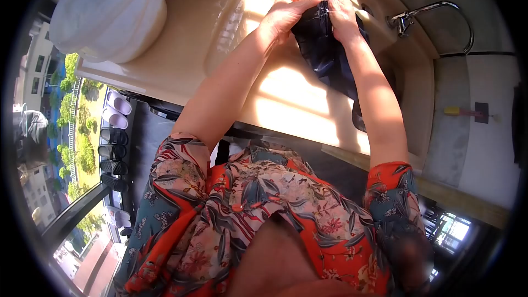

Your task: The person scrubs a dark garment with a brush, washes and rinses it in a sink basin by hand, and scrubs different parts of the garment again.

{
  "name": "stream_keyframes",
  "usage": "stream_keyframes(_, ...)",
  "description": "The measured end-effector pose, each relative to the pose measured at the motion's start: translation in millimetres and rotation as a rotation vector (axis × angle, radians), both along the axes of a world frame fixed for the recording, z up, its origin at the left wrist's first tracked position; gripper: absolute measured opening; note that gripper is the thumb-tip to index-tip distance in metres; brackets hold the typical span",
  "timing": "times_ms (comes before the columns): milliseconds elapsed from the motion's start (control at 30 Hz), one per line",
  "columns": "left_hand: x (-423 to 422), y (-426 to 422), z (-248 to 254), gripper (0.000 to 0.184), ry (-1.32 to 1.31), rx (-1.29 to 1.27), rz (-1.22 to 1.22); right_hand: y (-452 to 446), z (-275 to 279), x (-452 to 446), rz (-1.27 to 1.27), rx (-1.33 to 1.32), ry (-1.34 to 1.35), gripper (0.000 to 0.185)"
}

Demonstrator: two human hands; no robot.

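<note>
Over the beige sink counter [297, 111], both hands hold up a limp, shiny black bundle [318, 44]. Whether it is wet cloth or a plastic bag I cannot tell. My left hand [286, 15] pinches its upper left edge, and my right hand [342, 17] grips its upper right edge close by. The fingertips nearly meet at the top, where the material is gathered into small folds. Its lower part hangs down behind my right forearm, toward the sink basin [410, 85], and is partly hidden there.
A white bucket-like container with a translucent liner [113, 16] stands on the counter at left. A chrome faucet [404, 21] rises at the right. Several pairs of slippers [114, 136] line the window side. A small yellow-handled tool [454, 111] is at far right.
</note>
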State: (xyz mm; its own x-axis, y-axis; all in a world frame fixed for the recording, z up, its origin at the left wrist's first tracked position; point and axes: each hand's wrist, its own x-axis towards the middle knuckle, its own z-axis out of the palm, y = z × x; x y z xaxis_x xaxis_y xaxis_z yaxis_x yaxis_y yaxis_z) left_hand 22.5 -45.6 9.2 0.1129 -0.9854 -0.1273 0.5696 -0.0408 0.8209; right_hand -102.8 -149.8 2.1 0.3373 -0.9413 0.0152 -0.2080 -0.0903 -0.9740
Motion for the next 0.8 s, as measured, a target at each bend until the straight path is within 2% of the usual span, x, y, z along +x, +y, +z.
stream_keyframes(33,2.6,-0.4,-1.3,0.044,-0.085,-0.025,-0.116,5.8,13.9,-2.5,0.045,0.008,-0.029,0.039)
stream_keyframes(67,5.1,-4.5,-6.8,0.046,-0.082,-0.019,-0.179,5.7,21.6,-6.5,0.115,-0.106,0.029,0.037)
stream_keyframes(100,7.1,-7.8,-10.1,0.048,-0.077,-0.013,-0.243,10.3,30.5,-1.2,0.002,-0.218,0.167,0.036)
stream_keyframes(167,11.1,-8.8,-14.3,0.05,-0.119,-0.038,-0.255,34.7,57.0,-0.5,-0.055,-0.546,0.437,0.038)
stream_keyframes(233,14.9,-8.1,-14.4,0.051,-0.114,-0.045,-0.228,73.2,74.7,-0.6,0.125,-0.708,0.562,0.034)
stream_keyframes(267,14.7,-7.4,-14.2,0.051,-0.093,-0.039,-0.207,85.8,76.4,-0.4,0.263,-0.596,0.744,0.033)
stream_keyframes(300,14.5,-8.3,-13.8,0.05,-0.074,-0.038,-0.188,91.6,74.2,-3.3,0.324,-0.619,0.921,0.036)
stream_keyframes(333,14.8,-12.1,-19.6,0.047,-0.065,-0.073,-0.169,97.1,77.0,-6.8,0.36,-0.616,0.971,0.035)
stream_keyframes(400,12.3,-8.6,-9.5,0.036,-0.229,-0.073,-0.048,98.7,81.5,-16.5,0.467,-0.615,1.054,0.034)
stream_keyframes(433,11.0,-4.8,-3.4,0.032,-0.328,-0.068,0.012,102.5,85.3,-23.1,0.483,-0.733,1.128,0.034)
stream_keyframes(533,12.4,-13.9,-18.9,0.021,-0.615,-0.034,-0.008,94.5,88.7,-41.9,0.386,-0.646,1.024,0.023)
stream_keyframes(567,11.3,-15.4,-21.4,0.02,-0.811,-0.083,0.106,85.1,80.9,-52.2,0.333,-0.734,0.908,0.022)
stream_keyframes(633,10.2,-16.5,-24.5,0.02,-1.2,-0.179,0.344,79.8,68.1,-63.6,0.2,-0.731,0.662,0.024)
stream_keyframes(667,11.8,-15.4,-21.2,0.024,-1.219,-0.211,0.378,76.1,58.8,-66.5,0.126,-0.584,0.528,0.024)
stream_keyframes(700,9.5,-15.4,-22.9,0.022,-1.291,-0.288,0.511,73.5,53.0,-68.3,0.053,-0.438,0.393,0.023)
stream_keyframes(733,5.2,-16.0,-25.1,0.021,-1.36,-0.366,0.646,70.5,55.1,-72.7,-0.004,-0.056,0.387,0.021)
stream_keyframes(767,1.8,-15.9,-25.2,0.02,-1.425,-0.446,0.783,68.0,48.0,-73.9,-0.036,-0.036,0.28,0.019)
stream_keyframes(800,0.3,-15.3,-23.3,0.019,-1.363,-0.459,0.761,67.3,38.9,-70.8,-0.068,-0.015,0.171,0.017)
